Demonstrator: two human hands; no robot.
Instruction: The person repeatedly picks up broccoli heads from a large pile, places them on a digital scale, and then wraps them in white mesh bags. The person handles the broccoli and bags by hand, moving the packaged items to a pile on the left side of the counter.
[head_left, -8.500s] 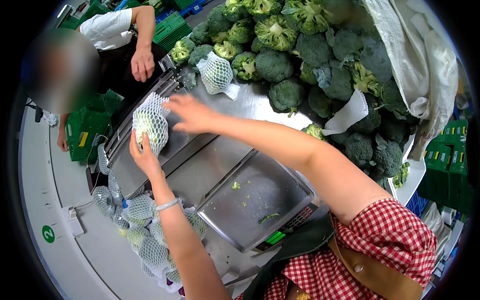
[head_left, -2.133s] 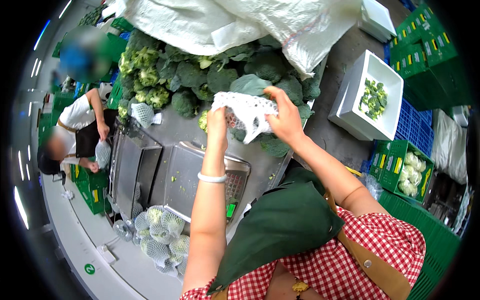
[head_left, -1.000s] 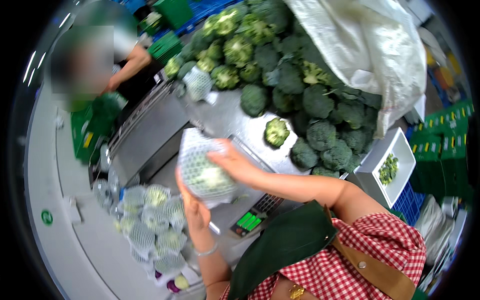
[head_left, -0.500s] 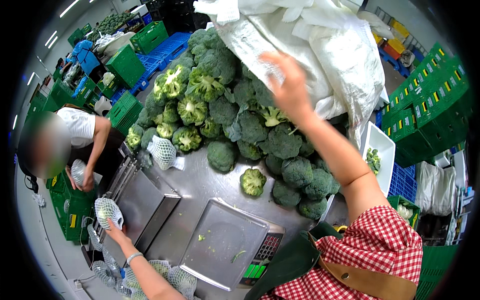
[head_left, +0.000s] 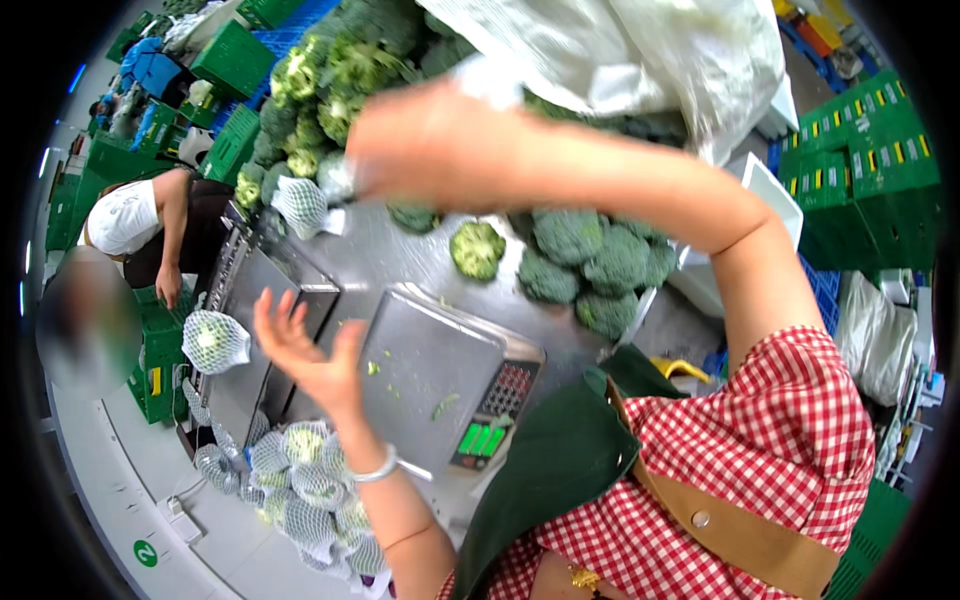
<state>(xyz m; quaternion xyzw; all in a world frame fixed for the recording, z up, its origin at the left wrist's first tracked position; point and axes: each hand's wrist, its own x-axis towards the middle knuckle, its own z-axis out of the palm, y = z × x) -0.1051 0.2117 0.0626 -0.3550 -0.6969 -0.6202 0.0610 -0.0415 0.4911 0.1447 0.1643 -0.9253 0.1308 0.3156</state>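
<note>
My left hand (head_left: 318,362) is open, its spread fingers over the left edge of the metal scale (head_left: 440,380). Left of it, apart from the fingers, a broccoli head in a white foam net (head_left: 212,342) rests by a metal tray. My right hand (head_left: 430,150) reaches across the broccoli pile (head_left: 365,65). Motion smears its fingers, so whether they hold anything cannot be made out. Another netted head (head_left: 300,207) lies at the pile's edge. One loose broccoli head (head_left: 477,250) sits on the steel table behind the scale. More heads (head_left: 590,260) are heaped to its right.
Several netted heads (head_left: 310,480) are heaped at the lower left. A white sack (head_left: 640,60) covers the back of the pile. Green crates (head_left: 865,180) are stacked at right, near a white bin (head_left: 770,190). A co-worker in a white top (head_left: 125,215) bends over at left.
My left hand has let go of the netted broccoli head and drawn back to the right. My right hand has swung left from the sack. The co-worker has bent lower; the whole view has shifted.
</note>
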